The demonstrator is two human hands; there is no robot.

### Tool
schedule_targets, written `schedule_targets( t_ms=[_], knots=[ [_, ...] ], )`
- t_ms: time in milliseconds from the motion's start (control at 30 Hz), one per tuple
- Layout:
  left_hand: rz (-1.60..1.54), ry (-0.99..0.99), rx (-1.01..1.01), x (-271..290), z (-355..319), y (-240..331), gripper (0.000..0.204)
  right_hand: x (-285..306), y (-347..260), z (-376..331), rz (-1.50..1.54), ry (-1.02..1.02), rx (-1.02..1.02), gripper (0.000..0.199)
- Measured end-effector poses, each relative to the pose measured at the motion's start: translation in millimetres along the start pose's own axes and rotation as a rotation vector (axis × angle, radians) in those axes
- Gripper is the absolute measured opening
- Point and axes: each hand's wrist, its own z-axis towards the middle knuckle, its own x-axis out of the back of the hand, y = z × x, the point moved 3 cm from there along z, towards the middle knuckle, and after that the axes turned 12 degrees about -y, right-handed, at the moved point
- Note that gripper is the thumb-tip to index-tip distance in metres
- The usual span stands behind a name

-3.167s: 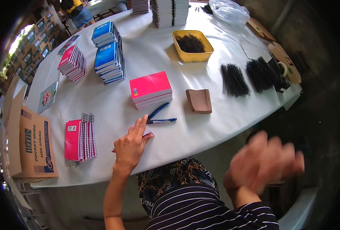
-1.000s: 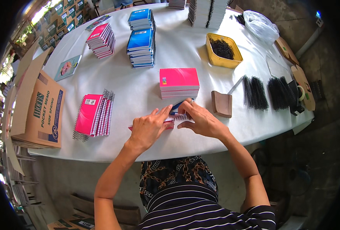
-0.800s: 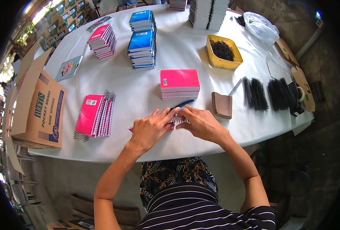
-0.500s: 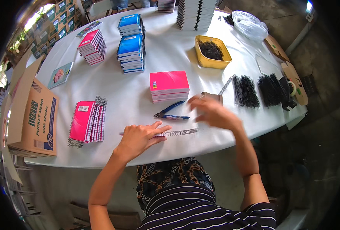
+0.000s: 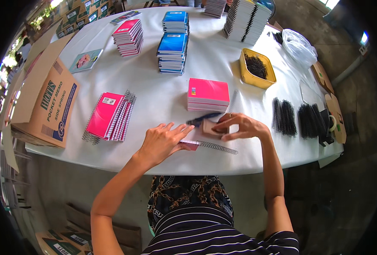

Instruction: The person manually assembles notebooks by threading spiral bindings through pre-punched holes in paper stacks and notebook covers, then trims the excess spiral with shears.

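Note:
My left hand (image 5: 163,140) lies flat, fingers spread, pressing on a pink notebook (image 5: 191,145) near the table's front edge. A metal spiral coil (image 5: 217,147) runs along the notebook's right side. My right hand (image 5: 241,126) grips a small brown wooden block (image 5: 208,127) just above the notebook and coil. Blue-handled pliers (image 5: 203,118) lie right behind the block. A stack of pink notebooks (image 5: 208,94) stands behind the pliers.
Spiral-bound pink notebooks (image 5: 109,115) lie to the left, beside an open cardboard box (image 5: 44,106). Farther back stand blue stacks (image 5: 173,36), red stacks (image 5: 129,37) and a yellow tray (image 5: 250,78) of black bits. Black coils (image 5: 283,117) lie at the right.
My right hand reached right to the brown block, took it and brought it back over the notebook. My left hand stayed pressed on the notebook.

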Motion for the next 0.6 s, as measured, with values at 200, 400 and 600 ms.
schedule_targets(
  t_ms=[200,400,600],
  knots=[
    [-0.067,-0.03,-0.064,-4,3,-3,0.068,24,47,-39,0.037,0.106,0.025,0.052],
    [-0.138,-0.134,0.056,4,-2,-5,0.083,20,-7,-29,0.274,-0.029,0.257,0.056],
    [-0.049,0.027,-0.026,-2,1,-7,0.082,4,-15,-1,0.28,-0.162,0.303,0.057]
  ],
)
